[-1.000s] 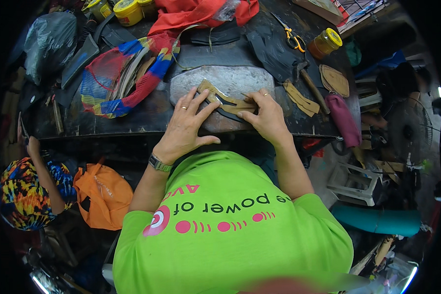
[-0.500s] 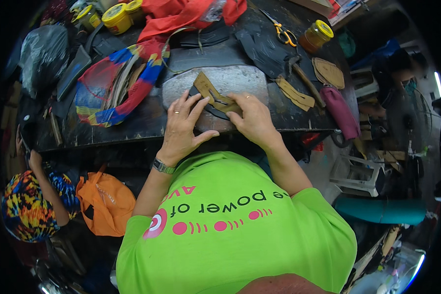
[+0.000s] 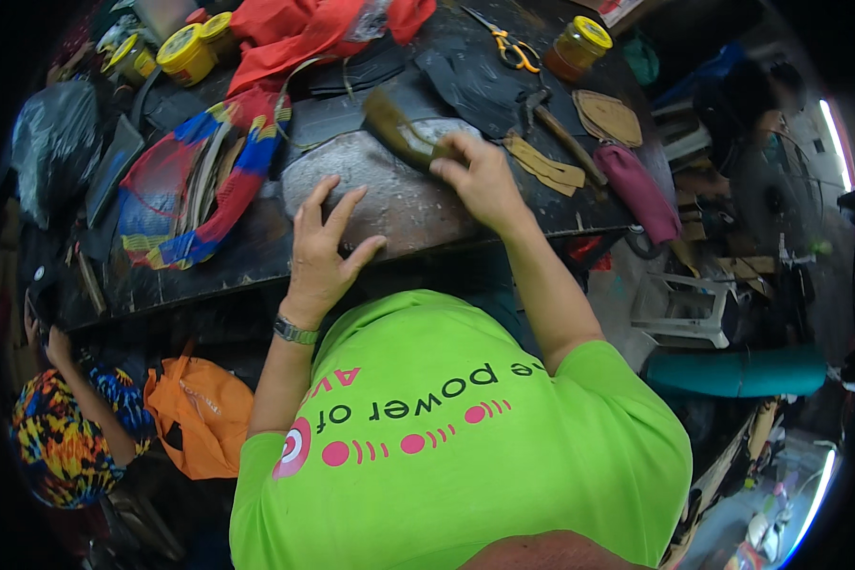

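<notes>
My right hand (image 3: 484, 185) pinches a brown pattern piece (image 3: 389, 123) by its near right end, thumb on the near side. The piece is tilted above the far part of a grey, worn slab (image 3: 408, 209) and smeared by motion; whether a dark piece lies against it I cannot tell. My left hand (image 3: 318, 252) hovers over the slab's left side with fingers spread and nothing in them. Beyond the slab lie black sheets (image 3: 475, 90). To the right of my right hand are a tan cut piece (image 3: 546, 166) and a hammer (image 3: 570, 142).
Scissors (image 3: 513, 49) and a yellow-lidded jar (image 3: 579, 47) are at the far right. A mesh bag (image 3: 204, 180) stands left of the slab, a red cloth (image 3: 280, 43) behind it. A maroon roll (image 3: 636, 190) overhangs the table's right edge. Someone in patterned clothing (image 3: 66, 427) is at the left.
My right hand has lifted the pattern piece off the slab and moved it away from me. My left hand has let go of it. The dark piece beneath no longer shows on the slab.
</notes>
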The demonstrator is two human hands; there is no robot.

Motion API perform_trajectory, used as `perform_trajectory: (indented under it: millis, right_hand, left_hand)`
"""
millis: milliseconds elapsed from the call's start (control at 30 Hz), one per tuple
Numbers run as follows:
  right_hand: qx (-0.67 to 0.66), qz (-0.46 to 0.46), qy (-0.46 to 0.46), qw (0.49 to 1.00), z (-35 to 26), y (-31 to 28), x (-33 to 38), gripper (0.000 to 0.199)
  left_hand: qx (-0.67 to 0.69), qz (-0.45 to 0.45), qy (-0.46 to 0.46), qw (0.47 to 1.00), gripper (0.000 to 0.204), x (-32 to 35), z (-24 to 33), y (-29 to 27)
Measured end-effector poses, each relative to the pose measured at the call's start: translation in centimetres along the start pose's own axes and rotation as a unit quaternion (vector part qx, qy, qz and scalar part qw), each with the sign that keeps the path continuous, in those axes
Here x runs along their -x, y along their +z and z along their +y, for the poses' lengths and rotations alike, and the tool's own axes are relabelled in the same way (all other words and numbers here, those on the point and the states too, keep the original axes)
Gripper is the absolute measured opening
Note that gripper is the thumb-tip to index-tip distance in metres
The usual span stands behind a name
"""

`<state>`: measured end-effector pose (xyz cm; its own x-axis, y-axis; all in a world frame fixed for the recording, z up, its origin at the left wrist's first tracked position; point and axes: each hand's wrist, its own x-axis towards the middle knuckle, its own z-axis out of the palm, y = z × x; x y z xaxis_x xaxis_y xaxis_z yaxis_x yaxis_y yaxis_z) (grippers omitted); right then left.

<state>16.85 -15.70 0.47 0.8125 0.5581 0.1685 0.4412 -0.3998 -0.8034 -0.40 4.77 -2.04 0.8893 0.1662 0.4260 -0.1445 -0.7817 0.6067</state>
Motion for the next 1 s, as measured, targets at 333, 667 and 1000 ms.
perform_trajectory:
  millis: [333, 667, 1000]
  right_hand:
    - [0.290, 0.188, -0.056, 0.937, 4.5, -1.3, -4.3, 0.020]
    - [0.146, 0.236, -0.027, 0.960, 5.0, -3.1, -3.4, 0.023]
    - [-0.218, 0.284, 0.055, 0.932, 9.5, -13.0, -1.0, 0.032]
  left_hand:
    - [-0.114, -0.020, 0.075, 0.990, 0.040, -3.8, -1.5, 0.5]
    - [-0.094, -0.005, 0.071, 0.993, 0.031, -3.3, -1.7, 0.6]
    - [-0.091, 0.007, 0.075, 0.993, 0.030, -3.3, -1.7, 0.8]
